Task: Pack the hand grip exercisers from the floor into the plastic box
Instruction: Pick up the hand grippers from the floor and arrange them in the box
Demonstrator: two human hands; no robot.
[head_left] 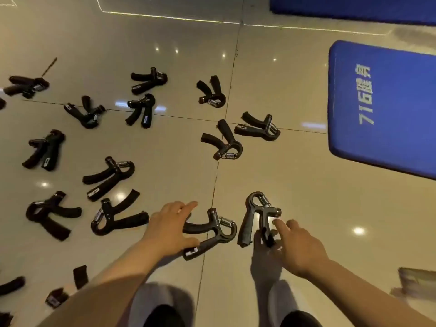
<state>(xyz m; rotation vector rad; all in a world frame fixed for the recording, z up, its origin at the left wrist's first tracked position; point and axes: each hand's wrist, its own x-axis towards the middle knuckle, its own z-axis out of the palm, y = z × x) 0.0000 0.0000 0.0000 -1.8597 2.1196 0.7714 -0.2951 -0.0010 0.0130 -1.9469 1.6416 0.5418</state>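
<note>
Several black hand grip exercisers lie scattered on the glossy tiled floor (295, 161). My left hand (168, 228) rests on the handle ends of one exerciser (215, 232); its index finger is straight and its thumb lies beside the lower handle. My right hand (297, 244) hovers with straight fingers just right of another exerciser (256, 215), fingertips at its right handle, and casts a shadow on the floor below. A blurred pale object (416, 283) at the lower right edge may be the plastic box; I cannot tell.
A blue mat with white print (387, 107) lies on the right and another blue mat (354, 5) at the top right. More exercisers (223, 140) spread across the left and middle. My knees and shoes show at the bottom.
</note>
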